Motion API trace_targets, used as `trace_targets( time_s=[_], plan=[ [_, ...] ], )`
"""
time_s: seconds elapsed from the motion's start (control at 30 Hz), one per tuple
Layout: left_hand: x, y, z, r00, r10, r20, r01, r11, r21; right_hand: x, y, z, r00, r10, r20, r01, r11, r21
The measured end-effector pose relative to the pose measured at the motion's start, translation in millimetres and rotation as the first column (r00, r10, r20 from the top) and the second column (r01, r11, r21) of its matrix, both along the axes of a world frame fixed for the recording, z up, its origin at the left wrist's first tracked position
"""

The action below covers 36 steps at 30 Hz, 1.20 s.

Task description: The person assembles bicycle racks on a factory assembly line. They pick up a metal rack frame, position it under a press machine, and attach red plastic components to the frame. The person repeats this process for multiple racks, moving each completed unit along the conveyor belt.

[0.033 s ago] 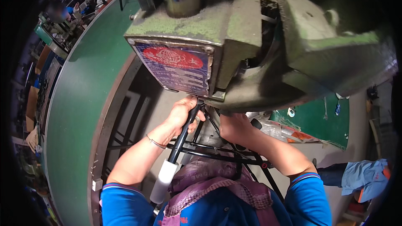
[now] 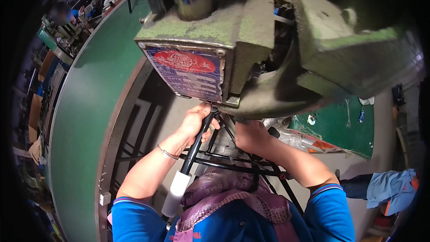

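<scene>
My left hand [image 2: 197, 123] is closed around the upper part of a black metal tube [image 2: 193, 152], whose lower end carries a white sleeve [image 2: 176, 190]. The tube slants up to the underside of a worn green machine head [image 2: 188, 31] and appears to belong to a black tubular frame [image 2: 228, 166] in front of my body. Below the machine's curved edge, my right hand [image 2: 251, 135] is curled with its back toward me. Its fingertips, and whatever they grip, are hidden. A dark rounded end [image 2: 273, 132] shows beside that hand.
A long green table [image 2: 85, 121] curves along the left. On the right, a smaller green tabletop [image 2: 342, 130] carries a wrench [image 2: 348, 112], a blue-handled tool [image 2: 361, 115] and clear plastic wrapping [image 2: 291, 138]. A person's light blue clothing [image 2: 389, 188] shows at the far right.
</scene>
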<state>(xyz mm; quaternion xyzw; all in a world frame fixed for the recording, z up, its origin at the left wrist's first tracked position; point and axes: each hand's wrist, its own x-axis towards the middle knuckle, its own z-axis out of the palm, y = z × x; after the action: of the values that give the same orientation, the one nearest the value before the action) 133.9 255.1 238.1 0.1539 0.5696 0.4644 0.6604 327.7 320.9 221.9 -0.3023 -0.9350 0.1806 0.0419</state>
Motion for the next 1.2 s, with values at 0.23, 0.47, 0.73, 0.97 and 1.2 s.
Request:
trace_targets(
  time_s=[0.23,0.47,0.73,0.97,1.2],
  plan=[
    [-17.9,-115.7,-15.2,0.455,0.196,-0.869,0.070,0.964,0.255,3.2,3.8,-10.2,0.985,0.079,-0.153,-0.063,0.992,0.108],
    [26.6,-208.1,11.8,0.895,-0.144,-0.422,0.076,0.982,-0.173,-1.9,1.3,-1.7,0.997,0.069,0.031,-0.068,0.997,-0.037],
    [-2.3,-194.3,19.9,0.914,-0.213,-0.344,0.132,0.961,-0.245,-12.3,-3.0,-6.7,0.999,0.047,-0.004,-0.047,0.998,0.039],
    [13.0,-206.1,31.1,0.590,-0.071,-0.804,-0.002,0.996,-0.090,-23.3,-7.1,25.7,0.953,-0.049,0.299,0.098,0.983,-0.152],
    [49.9,-329.7,10.0,-0.117,0.451,-0.885,-0.485,0.751,0.447,-9.7,10.3,12.4,0.979,0.093,0.184,-0.072,0.990,-0.118]
  ],
)
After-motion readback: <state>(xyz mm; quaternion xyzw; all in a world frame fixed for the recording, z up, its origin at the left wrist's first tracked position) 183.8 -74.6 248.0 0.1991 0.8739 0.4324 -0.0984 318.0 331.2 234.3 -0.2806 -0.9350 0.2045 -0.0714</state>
